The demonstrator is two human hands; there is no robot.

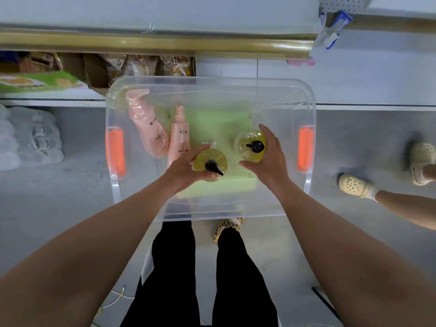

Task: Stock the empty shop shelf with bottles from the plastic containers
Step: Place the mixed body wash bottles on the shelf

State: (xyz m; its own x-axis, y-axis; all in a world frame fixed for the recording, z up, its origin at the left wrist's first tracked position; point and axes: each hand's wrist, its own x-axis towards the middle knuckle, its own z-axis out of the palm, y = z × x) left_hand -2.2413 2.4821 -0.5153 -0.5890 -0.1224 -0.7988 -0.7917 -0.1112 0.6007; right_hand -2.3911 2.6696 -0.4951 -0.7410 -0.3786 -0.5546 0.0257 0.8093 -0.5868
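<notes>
The left yellow bottle stood upright inside the clear container, its black pump pointing toward the wearer. The left hand gripped it from the left side, thumb and fingers curled round its body. The right yellow bottle, also upright with a black pump, stood just beside it, farther from the wearer. The right hand wrapped it from the right, fingers over the far side and thumb on the near side. Whether either bottle rested on the container's floor or was raised off it could not be told.

At the container's left end lay a fat pink bottle and a slim pink bottle, side by side and touching. Something pale green showed through the container's bottom. Orange latches sat on both short sides.

Beyond the container ran a brass-coloured rail under a bare white shelf. Lower down, snack packets and a green box filled another shelf. A wrapped pack of water sat on the floor at left. At right stood another person's feet in cream clogs.
</notes>
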